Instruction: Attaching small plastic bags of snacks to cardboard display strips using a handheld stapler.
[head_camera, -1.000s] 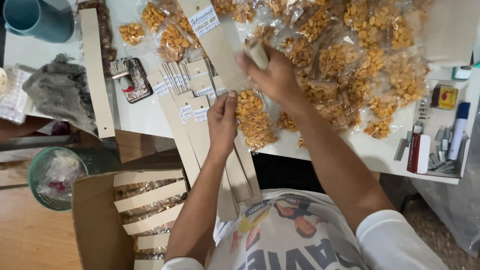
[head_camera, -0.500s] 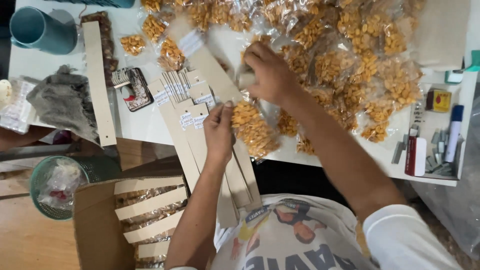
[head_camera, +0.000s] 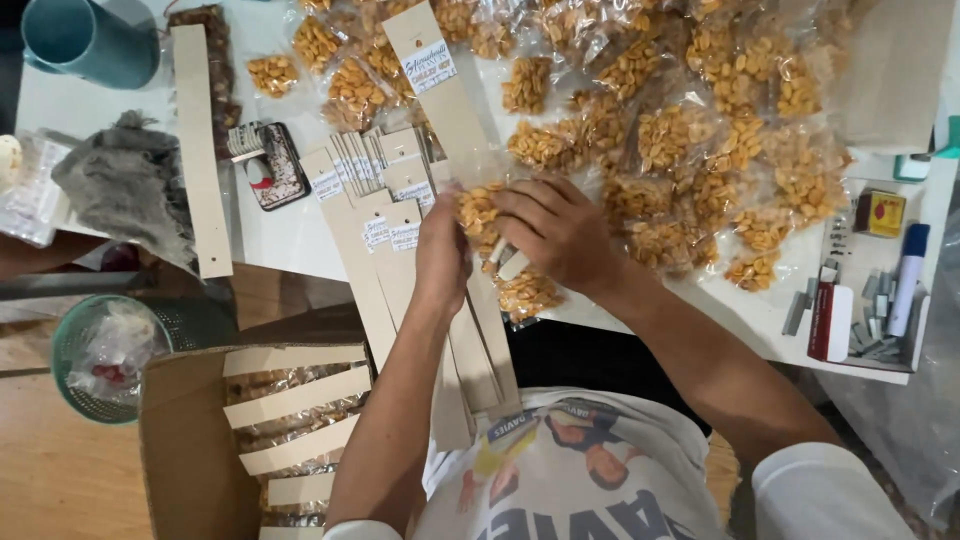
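Now my left hand (head_camera: 443, 252) presses a peanut bag (head_camera: 480, 212) against a cardboard strip (head_camera: 492, 330). My right hand (head_camera: 556, 232) covers the bag, fingers (head_camera: 528, 200) curled on it.

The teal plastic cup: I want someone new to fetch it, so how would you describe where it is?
Start at the white table and go to its far left corner. Beyond the grey crumpled cloth and left of the lone cardboard strip lies the teal plastic cup, on its side. It is the only smooth, round, blue-green thing there; the rest is cardboard or bagged snacks.
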